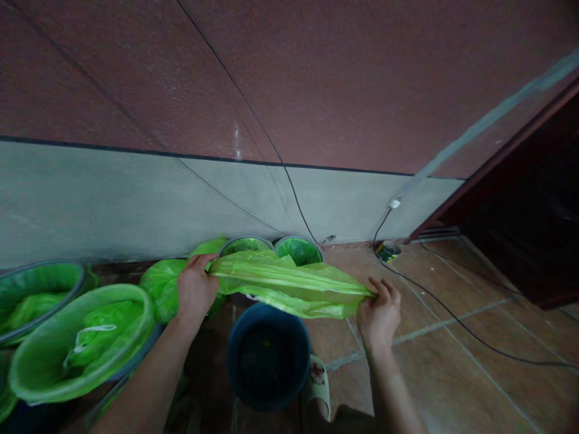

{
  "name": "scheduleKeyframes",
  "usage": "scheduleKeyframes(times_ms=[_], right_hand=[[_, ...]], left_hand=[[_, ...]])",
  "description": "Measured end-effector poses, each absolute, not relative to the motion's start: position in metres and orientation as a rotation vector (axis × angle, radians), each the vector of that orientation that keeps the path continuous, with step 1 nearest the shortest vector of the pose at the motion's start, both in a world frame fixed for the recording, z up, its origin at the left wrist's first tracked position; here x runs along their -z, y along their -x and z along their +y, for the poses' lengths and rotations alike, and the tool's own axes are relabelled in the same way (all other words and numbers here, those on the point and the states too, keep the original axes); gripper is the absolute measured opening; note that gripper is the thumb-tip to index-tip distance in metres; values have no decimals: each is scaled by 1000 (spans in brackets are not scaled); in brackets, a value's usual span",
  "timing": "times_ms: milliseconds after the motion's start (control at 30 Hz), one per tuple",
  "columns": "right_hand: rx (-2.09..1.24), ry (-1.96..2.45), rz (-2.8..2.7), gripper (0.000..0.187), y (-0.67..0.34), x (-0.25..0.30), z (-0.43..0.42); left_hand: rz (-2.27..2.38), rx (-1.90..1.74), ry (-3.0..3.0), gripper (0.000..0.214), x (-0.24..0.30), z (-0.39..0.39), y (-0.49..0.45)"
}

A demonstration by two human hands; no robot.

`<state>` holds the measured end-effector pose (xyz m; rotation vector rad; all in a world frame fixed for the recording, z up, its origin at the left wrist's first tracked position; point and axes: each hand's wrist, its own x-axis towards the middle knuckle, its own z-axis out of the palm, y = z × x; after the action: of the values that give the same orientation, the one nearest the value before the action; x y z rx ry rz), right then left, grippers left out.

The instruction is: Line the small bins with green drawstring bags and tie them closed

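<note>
A green plastic bin bag (289, 283) is stretched sideways between my two hands, its edge pulled into a long narrow shape. My left hand (198, 286) pinches the left end, and my right hand (379, 307) pinches the right end. Below the bag, a dark blue bin (235, 361) stands on the floor with no liner over its rim. Its inside is dark, with a small yellowish speck near the middle. The bag covers part of the two lined bins behind it.
To the left stand several bins with green liners, including a large one (147, 325) holding a bunched bag. Lined bins (300, 240) and a filled green bag (163, 286) sit by the wall. At right, a black cable (452, 318) crosses the tiles past a small tin (388, 250).
</note>
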<state>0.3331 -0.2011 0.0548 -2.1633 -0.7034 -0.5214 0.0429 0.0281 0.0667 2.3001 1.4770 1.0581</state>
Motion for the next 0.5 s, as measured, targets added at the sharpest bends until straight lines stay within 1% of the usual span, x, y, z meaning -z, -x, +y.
scheduleKeyframes(times_ms=[67, 133, 233, 333, 500], right_hand=[[565, 2208, -832, 53, -311, -57, -193], [566, 2140, -1086, 60, -278, -60, -183], [395, 1955, -1476, 58, -230, -62, -166], [289, 1959, -1504, 60, -209, -59, -153], [177, 1993, -1486, 59, -220, -53, -148]], left_hand=[[1455, -1064, -2291, 39, -66, 24, -49], [1364, -1048, -2314, 37, -64, 15, -59], [1193, -976, -2387, 41, -60, -7, -78], [1049, -868, -2477, 44, -56, -34, -95], [894, -686, -2548, 45, -53, -61, -110]])
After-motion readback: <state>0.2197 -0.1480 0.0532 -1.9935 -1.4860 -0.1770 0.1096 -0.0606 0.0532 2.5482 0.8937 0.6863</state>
